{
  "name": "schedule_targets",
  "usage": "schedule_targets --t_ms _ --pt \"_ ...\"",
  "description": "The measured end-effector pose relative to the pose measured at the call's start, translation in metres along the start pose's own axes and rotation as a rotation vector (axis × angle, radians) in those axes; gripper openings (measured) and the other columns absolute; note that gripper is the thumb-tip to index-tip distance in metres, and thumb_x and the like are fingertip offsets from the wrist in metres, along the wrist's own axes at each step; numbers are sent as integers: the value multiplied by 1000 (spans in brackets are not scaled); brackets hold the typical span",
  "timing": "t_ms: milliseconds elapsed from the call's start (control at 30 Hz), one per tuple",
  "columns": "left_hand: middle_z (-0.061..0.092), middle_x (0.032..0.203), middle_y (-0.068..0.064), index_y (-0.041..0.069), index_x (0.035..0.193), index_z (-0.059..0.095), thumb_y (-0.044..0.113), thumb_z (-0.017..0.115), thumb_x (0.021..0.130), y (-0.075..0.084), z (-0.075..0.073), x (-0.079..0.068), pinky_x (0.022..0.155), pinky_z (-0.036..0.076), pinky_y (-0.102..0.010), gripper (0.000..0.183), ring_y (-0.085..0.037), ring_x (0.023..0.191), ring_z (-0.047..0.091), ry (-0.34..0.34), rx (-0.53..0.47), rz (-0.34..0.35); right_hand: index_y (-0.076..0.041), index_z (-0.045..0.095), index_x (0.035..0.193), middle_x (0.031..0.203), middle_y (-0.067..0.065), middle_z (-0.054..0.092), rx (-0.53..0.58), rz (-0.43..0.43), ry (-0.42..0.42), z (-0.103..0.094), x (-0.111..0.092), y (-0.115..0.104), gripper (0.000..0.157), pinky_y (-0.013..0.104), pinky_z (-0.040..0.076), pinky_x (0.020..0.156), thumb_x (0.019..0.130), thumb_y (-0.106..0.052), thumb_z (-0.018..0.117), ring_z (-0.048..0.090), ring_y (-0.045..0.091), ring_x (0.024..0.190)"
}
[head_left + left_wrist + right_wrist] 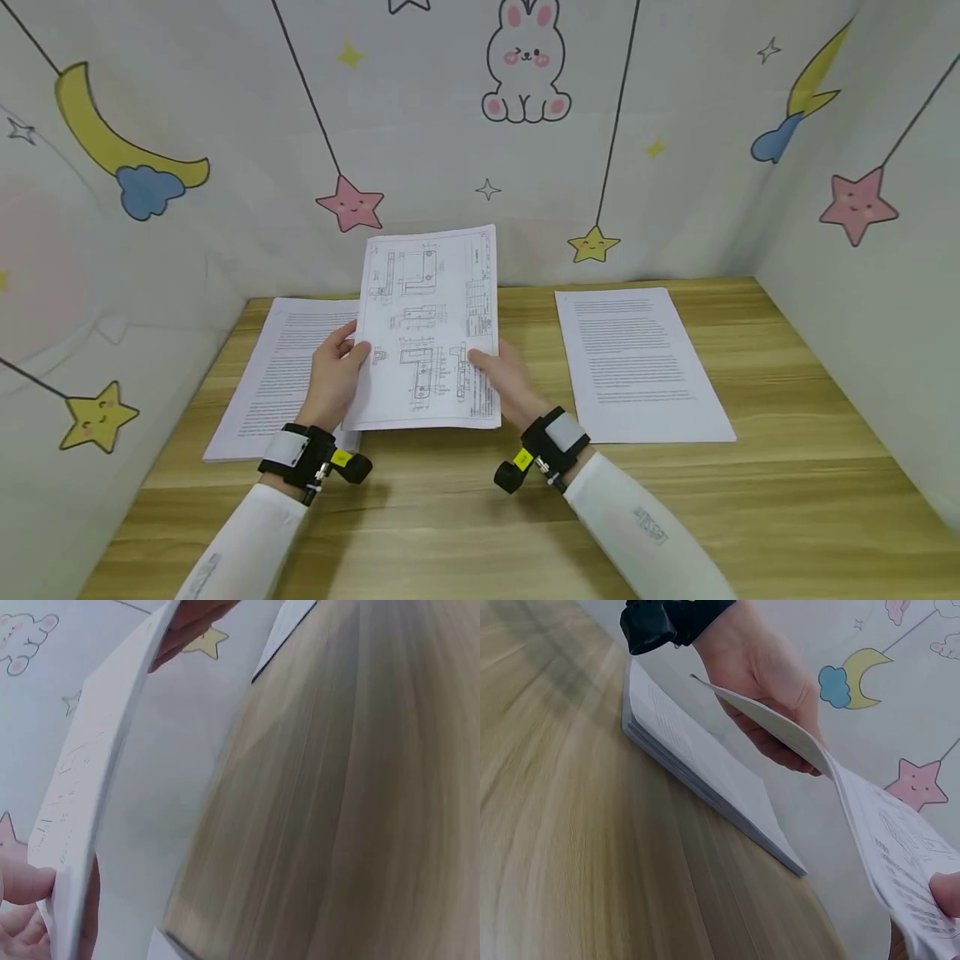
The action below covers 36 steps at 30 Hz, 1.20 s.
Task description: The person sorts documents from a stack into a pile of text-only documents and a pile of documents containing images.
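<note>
A thin stack of paper sheets (427, 325) is held up off the table, its top sheet printed with technical drawings. At its left edge my left hand (333, 379) grips it, thumb on the front and fingers behind. My right hand (510, 379) holds the right edge the same way, its thumb lying over the printed side. In the right wrist view the held sheets (889, 847) bow in the middle. Behind and left of them lies a thick pile of text pages (262, 375), partly covered by the raised sheets.
Right of my hands, a thinner lot of text pages (645, 367) lies flat on the wooden table (450, 517). A pale cloth backdrop (420, 108) with cartoon stars, moons and a rabbit rises behind and at both sides. Each wrist wears a black strap with a small camera.
</note>
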<state>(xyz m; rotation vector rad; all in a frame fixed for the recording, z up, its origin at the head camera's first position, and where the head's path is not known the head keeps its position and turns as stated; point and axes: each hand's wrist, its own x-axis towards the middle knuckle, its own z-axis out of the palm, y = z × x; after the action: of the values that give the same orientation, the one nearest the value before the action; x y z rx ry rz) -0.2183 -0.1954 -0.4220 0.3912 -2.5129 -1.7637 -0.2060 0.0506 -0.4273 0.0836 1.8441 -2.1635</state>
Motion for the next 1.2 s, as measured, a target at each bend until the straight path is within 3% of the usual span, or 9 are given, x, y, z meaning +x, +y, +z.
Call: schedule_targets --t_ms 200,433,633,800,1067,1200 --pt "57 126 -14 21 156 32 20 50 103 5 19 0 77 50 -22 56 -19 101 61 -96 -6 -11 -21 54 136 122 8 69 -69 9 53 -28 -1 3 34 31 58 80 102 -19 53 71 16 98" --pt "57 134 -20 17 156 28 13 46 103 -6 37 2 80 51 -27 57 -28 110 62 -228 62 -16 -21 55 135 117 7 69 -185 48 83 -49 1 15 35 30 57 77 100 -20 55 71 16 93" --pt "60 131 -19 19 153 35 12 50 102 -13 51 4 77 53 -28 54 -29 108 65 -229 116 -37 -17 57 135 110 10 72 -363 38 121 -58 7 20 36 27 55 71 99 -18 57 71 15 83" --pt "61 128 -21 14 153 36 10 51 100 -15 59 3 75 54 -28 55 -28 104 66 -227 175 -22 -13 56 134 106 11 72 -547 28 102 -63 13 20 37 25 52 69 98 -16 57 70 16 81" --pt "64 122 -21 6 150 42 12 56 98 -14 59 3 74 54 -29 54 -27 99 66 -190 328 44 -9 42 145 116 14 66 -702 12 116 -69 17 19 51 27 54 72 95 -16 54 67 19 86" --pt "66 120 -20 3 147 45 13 59 97 -16 58 3 71 54 -28 53 -26 97 67 -170 412 56 -8 39 149 119 14 66 -837 -26 142 -71 16 18 60 28 53 71 93 -18 58 66 20 85"
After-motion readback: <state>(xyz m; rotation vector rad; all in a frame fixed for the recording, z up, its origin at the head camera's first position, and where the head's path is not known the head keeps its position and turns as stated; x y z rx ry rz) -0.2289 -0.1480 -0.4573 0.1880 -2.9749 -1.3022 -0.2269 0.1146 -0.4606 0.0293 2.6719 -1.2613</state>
